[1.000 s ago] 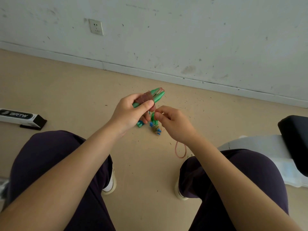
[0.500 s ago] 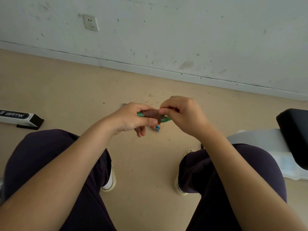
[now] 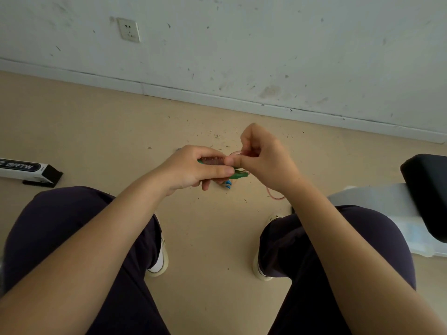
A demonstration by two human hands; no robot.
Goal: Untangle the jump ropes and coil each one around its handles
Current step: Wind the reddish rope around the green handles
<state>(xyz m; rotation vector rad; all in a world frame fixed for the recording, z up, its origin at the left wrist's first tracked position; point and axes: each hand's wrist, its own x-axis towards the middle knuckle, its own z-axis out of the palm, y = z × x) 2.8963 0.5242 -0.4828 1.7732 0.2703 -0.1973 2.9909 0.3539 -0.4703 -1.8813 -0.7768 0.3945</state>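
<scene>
**Both hands on the green-handled rope**

I see the left hand [image 3: 193, 169] wrapped around the green handles [image 3: 238, 175], already bound with reddish rope [image 3: 212, 160], held above the floor [image 3: 96, 131] between the knees. The right hand [image 3: 263, 160] pinches the rope's pink strand [image 3: 235, 154] just beside the left thumb. A loose loop [image 3: 274, 195] hangs below the right wrist.

Both hands meet above the floor [image 3: 96, 131] between the knees: left hand [image 3: 191, 169] holds jump rope handles [image 3: 239, 175], right hand [image 3: 263, 160] just right. Box [image 3: 29, 169] far left, wall socket [image 3: 128, 30] behind.
</scene>
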